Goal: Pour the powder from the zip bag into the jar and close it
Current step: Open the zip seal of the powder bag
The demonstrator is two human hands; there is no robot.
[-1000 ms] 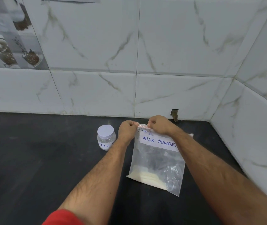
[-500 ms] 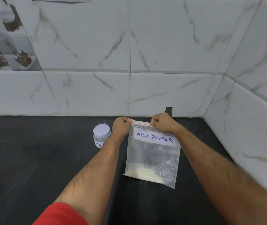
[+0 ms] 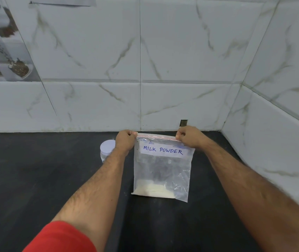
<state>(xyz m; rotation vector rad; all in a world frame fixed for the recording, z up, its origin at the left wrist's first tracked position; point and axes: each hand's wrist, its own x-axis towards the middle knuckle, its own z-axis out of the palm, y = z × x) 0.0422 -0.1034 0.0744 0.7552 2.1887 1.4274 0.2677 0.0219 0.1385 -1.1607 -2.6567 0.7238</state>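
Observation:
A clear zip bag (image 3: 162, 171) labelled "MILK POWDER" stands upright on the black counter (image 3: 36, 179), with pale powder settled in its bottom. My left hand (image 3: 126, 141) pinches the top left corner of the zip strip. My right hand (image 3: 188, 137) pinches the strip near the top right corner. A small clear jar (image 3: 106, 150) with a white lid on stands just left of the bag, partly hidden behind my left wrist.
White marble-patterned tiled walls (image 3: 163, 70) close off the back and the right side, meeting in a corner at the far right. A small dark hole (image 3: 183, 123) sits in the back wall just above the bag.
My right hand has slid to the right along the zip strip, from near the left corner to near the right corner. The bag now stands straighter and its full label shows.

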